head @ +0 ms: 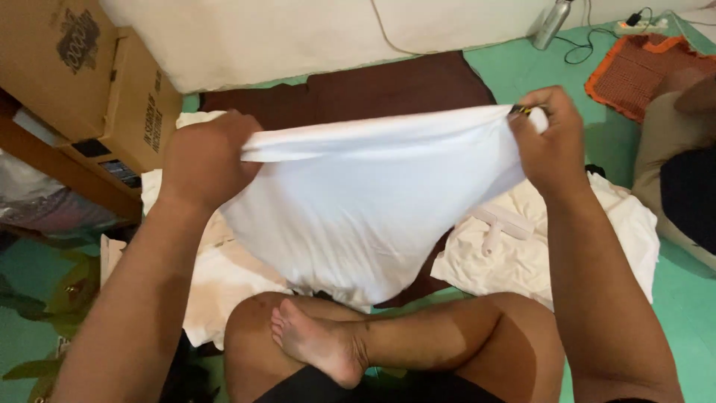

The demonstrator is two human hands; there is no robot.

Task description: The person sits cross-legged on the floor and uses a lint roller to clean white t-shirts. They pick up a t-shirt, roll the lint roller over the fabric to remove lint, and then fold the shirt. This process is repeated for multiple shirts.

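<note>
A white cloth (pixel 358 209) is hanging stretched across the middle of the frame, above crossed legs. The left hand (pixel 205 160) is gripping its upper left corner, the right hand (pixel 548 142) pinching its upper right. More white cloths (pixel 552 246) are lying on the green floor (pixel 686 306); cardboard boxes (pixel 89 75) are sitting upper left.

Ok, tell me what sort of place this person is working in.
Probably a room in a home, with the work done seated on the floor. Both hands, left hand and right hand, hold up a white cloth over a green floor, with cardboard boxes and a power strip nearby.
</note>
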